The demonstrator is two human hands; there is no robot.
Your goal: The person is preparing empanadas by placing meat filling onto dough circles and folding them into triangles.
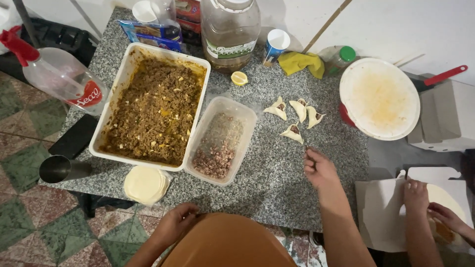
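My right hand [319, 168], fingers loose and gripping nothing, hovers just below the nearest folded pastry [293, 131]; best approach low and pinch its edges gently, while my left hand [175, 225] rests empty at my waist.

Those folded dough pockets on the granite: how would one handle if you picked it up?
Each folded dough pocket probably feels soft and floppy: the dough looks thin and raw. Filling shows through the open tops, so a squeeze or tilt might spill it. They likely weigh little and, lying flat, shouldn't roll. The right hand rests beside them on the granite countertop.
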